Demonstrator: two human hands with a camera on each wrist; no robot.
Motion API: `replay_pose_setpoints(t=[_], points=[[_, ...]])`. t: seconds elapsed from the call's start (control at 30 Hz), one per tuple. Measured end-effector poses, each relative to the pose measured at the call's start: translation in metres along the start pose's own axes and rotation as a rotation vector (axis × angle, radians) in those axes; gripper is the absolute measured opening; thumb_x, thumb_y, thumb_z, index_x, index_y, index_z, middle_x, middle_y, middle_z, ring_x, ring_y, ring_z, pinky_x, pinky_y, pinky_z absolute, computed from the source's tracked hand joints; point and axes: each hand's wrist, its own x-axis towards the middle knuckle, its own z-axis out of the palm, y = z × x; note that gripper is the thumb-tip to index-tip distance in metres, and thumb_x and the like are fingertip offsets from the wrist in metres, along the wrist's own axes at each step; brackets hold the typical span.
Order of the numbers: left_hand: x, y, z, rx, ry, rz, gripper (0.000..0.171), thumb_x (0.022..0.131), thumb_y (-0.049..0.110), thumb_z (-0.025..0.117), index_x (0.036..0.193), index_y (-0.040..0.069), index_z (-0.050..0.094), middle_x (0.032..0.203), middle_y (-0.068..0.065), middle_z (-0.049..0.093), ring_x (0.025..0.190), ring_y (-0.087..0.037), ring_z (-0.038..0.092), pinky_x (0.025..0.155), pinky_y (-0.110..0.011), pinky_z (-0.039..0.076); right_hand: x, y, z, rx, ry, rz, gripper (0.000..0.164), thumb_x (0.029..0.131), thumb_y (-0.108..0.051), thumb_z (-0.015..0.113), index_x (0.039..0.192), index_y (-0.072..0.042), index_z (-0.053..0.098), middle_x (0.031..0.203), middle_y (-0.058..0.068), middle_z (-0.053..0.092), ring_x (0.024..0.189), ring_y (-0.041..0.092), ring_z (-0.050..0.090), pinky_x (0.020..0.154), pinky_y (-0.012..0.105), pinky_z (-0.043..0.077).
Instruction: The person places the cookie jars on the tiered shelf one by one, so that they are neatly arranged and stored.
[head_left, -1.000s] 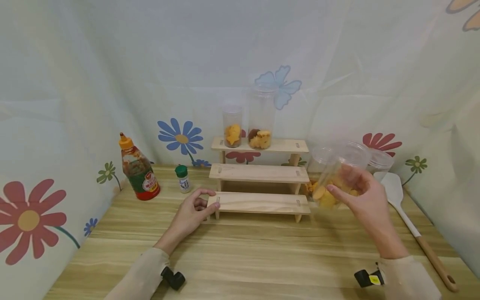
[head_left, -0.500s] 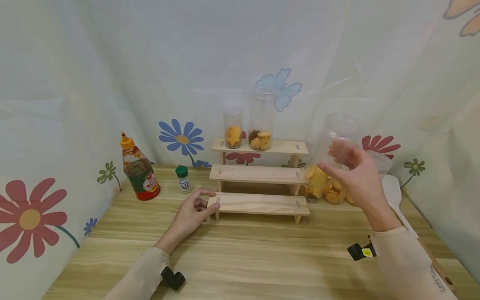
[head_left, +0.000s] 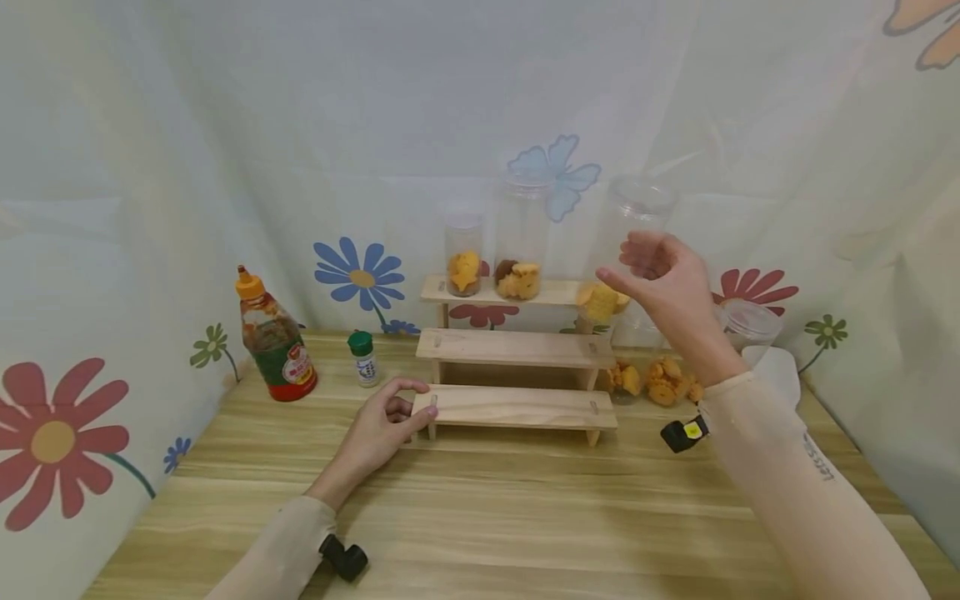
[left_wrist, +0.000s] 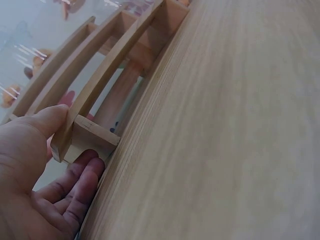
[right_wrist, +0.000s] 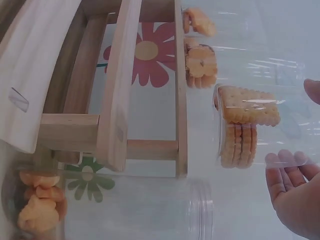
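Observation:
My right hand (head_left: 671, 279) grips a tall clear jar (head_left: 633, 215) holding yellow biscuits, over the right end of the top tier of a three-step wooden shelf (head_left: 513, 346). In the right wrist view, a small gap separates the base of this jar (right_wrist: 250, 107) from the shelf. My left hand (head_left: 386, 417) holds the left end of the lowest step; the left wrist view has the thumb above and fingers below the board. Standing on the top tier are a small clear jar (head_left: 464, 262) and a taller clear jar (head_left: 521, 250), both with biscuits inside.
Several clear jars, including a biscuit jar (head_left: 667, 385) and a lidded one (head_left: 750, 321), stand right of the shelf. A white spatula head (head_left: 776, 375) lies behind my right forearm. Leftward are a sauce bottle (head_left: 277, 346) and a green-capped shaker (head_left: 363, 360).
My right hand has lifted the jar from among those on the right and carried it up and left to the top tier. My left hand has stayed on the lowest step.

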Motion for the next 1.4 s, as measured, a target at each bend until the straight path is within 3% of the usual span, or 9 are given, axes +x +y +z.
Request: replay_pose_setpoints(t=[0.23,0.47,1.4], points=[[0.000,0.000,0.001,-0.002,0.001,-0.018,0.040,0.102,0.036,0.086,0.136,0.024,0.068,0.087,-0.007,0.072,0.073,-0.019,0.062,0.060,-0.028,0.048,0.023,0.001,0.015,-0.001,-0.010,0.017,0.081,0.092,-0.045,0.093,0.153,-0.007,0.055,0.146,0.015,0.064,0.126,0.020,0.064,0.112,0.033,0.052],[0.000,0.000,0.000,0.006,-0.003,-0.017,0.040,0.102,0.036,0.085,0.137,0.024,0.068,0.088,-0.008,0.073,0.074,-0.021,0.062,0.061,-0.027,0.048,0.035,0.003,0.023,-0.018,-0.045,0.058,0.086,0.093,-0.046,0.092,0.158,-0.006,0.051,0.152,0.014,0.061,0.137,0.029,0.060,0.121,0.045,0.047],[0.001,0.000,0.000,0.008,-0.010,-0.009,0.040,0.103,0.036,0.084,0.137,0.024,0.067,0.089,-0.011,0.075,0.073,-0.022,0.062,0.061,-0.027,0.048,0.050,0.016,0.034,-0.073,-0.054,0.057,0.088,0.097,-0.044,0.089,0.163,-0.005,0.048,0.157,0.016,0.060,0.145,0.033,0.058,0.124,0.047,0.045]])
